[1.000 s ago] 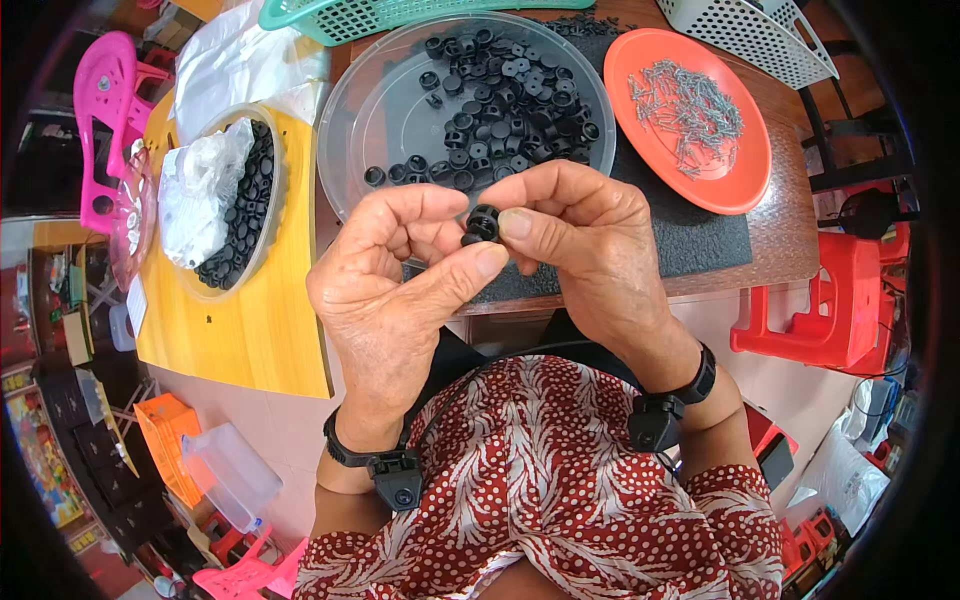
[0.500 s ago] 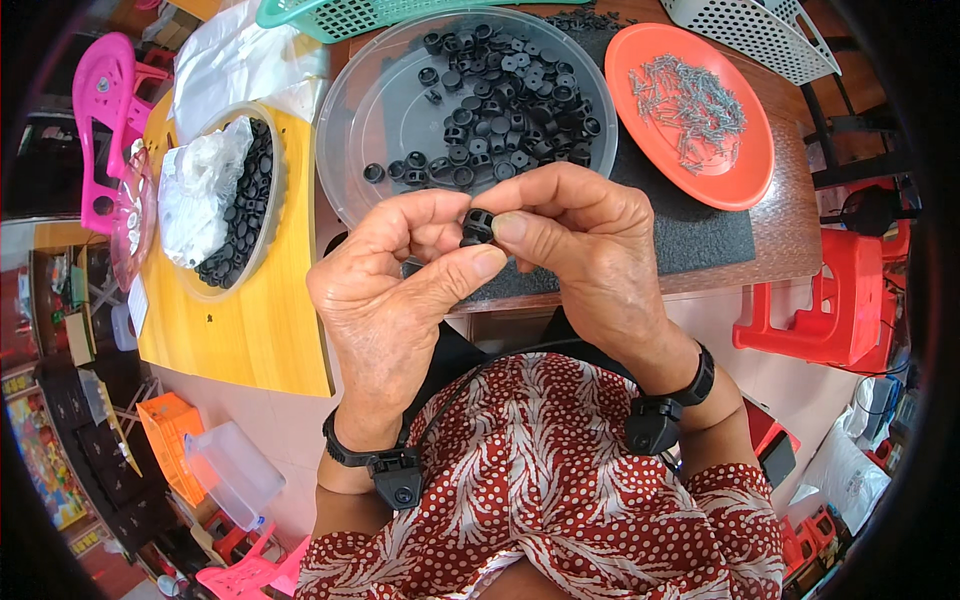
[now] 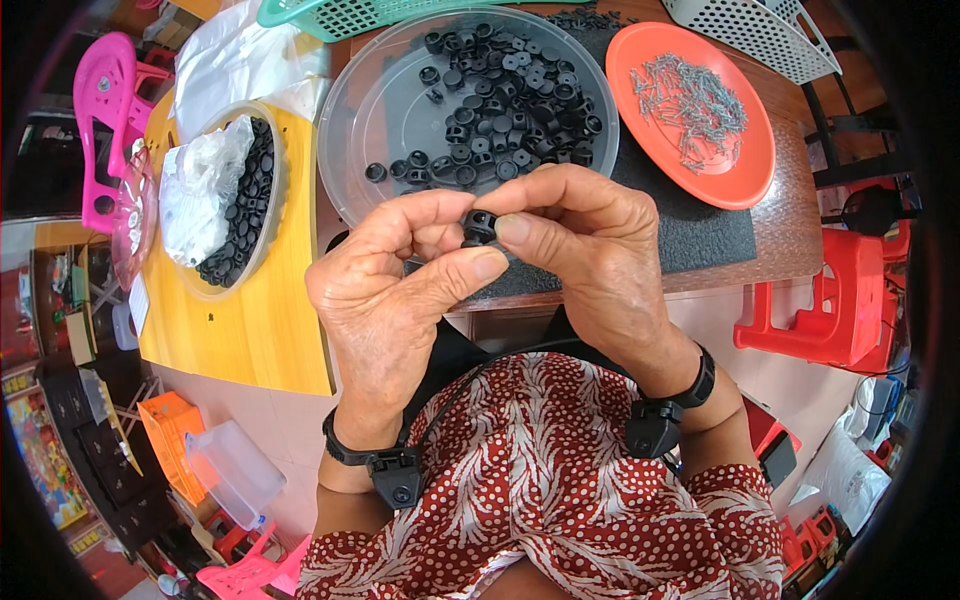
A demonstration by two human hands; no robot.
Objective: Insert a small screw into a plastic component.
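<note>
Between the fingertips of both hands is a small round black plastic part (image 3: pixel 480 227) with openings in its side. My left hand (image 3: pixel 385 280) pinches it from the left with thumb and fingers. From the other side, the thumb and forefinger of my right hand (image 3: pixel 590 230) press on it. The fingertips hide part of the piece. Just beyond my hands, a round clear tub (image 3: pixel 385 105) holds many similar black parts, some lying singly near its front. An orange plate (image 3: pixel 650 150) of small silvery metal pins or screws stands to the right of the tub.
Under the tub and plate lies a dark foam mat (image 3: pixel 700 240) on a brown table (image 3: pixel 790 235). At left, a yellow table (image 3: pixel 250 340) carries another clear container (image 3: pixel 283 190) of black parts and a plastic bag (image 3: pixel 205 190). A green basket (image 3: pixel 350 18) and white basket (image 3: pixel 760 35) stand behind.
The black part has turned slightly between my fingertips, so an opening in its side shows more plainly. Both hands keep nearly the same place and grip.
</note>
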